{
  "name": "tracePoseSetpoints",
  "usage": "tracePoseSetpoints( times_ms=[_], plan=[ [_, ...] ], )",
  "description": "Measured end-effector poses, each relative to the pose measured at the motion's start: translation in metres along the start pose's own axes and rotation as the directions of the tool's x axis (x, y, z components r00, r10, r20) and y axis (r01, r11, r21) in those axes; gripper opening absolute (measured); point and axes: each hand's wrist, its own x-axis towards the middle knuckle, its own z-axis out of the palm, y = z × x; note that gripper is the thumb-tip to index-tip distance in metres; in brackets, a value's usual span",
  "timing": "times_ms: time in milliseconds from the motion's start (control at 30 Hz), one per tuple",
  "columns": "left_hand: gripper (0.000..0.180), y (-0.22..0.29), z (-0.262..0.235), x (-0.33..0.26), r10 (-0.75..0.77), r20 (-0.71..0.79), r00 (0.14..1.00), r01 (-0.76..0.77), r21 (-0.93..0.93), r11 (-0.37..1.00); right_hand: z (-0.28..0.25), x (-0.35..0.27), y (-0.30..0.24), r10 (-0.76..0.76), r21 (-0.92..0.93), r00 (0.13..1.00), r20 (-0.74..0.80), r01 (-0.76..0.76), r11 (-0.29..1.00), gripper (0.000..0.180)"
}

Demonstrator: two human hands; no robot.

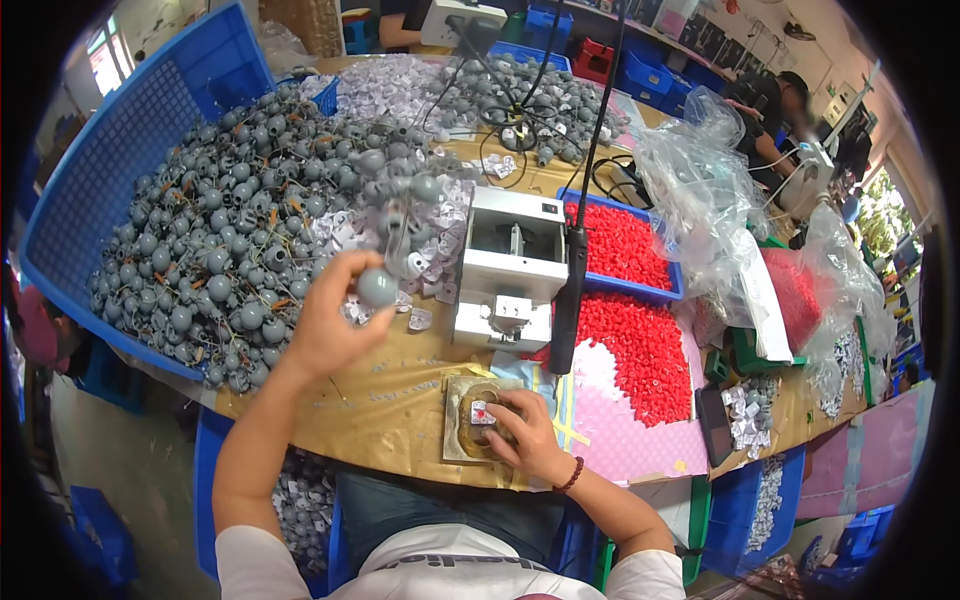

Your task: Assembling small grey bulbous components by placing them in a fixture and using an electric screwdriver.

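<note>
Left hand (325,325) lifts one grey ball (378,287), fingers clamped round it; right hand (520,430) pinches one small white-and-red piece (482,413) on the surface (390,410).

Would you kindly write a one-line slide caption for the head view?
Left hand lifts a grey ball part from the pile; right hand presses a small piece on a round fixture before a white machine.

The ball part (378,287) is grey, like the heap (230,220) in the blue crate (110,150). Small caps (640,345) are red, the tabletop (390,400) tan, the machine (510,265) white, and 1 mat (630,430) pink.
</note>
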Motion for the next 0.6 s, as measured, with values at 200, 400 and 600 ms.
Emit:
tracePoseSetpoints(
  times_ms=[200,400,600],
  plan=[
    [0.052,-0.003,0.014,-0.077,-0.096,0.273,0.957,0.193,-0.357,0.914,-0.001,-0.001,-0.002,-0.011,0.012,1.0,0.007,0.011,1.0,0.043],
    [0.045,-0.039,0.03,-0.106,-0.202,0.571,0.795,0.251,-0.007,0.968,0.0,0.001,-0.005,-0.016,0.026,1.0,0.008,0.015,1.0,0.042],
    [0.044,0.036,0.011,-0.08,0.116,0.325,0.939,-0.001,-0.334,0.943,-0.009,0.011,-0.012,-0.05,0.028,0.998,-0.045,0.051,0.998,0.044]
  ],
)
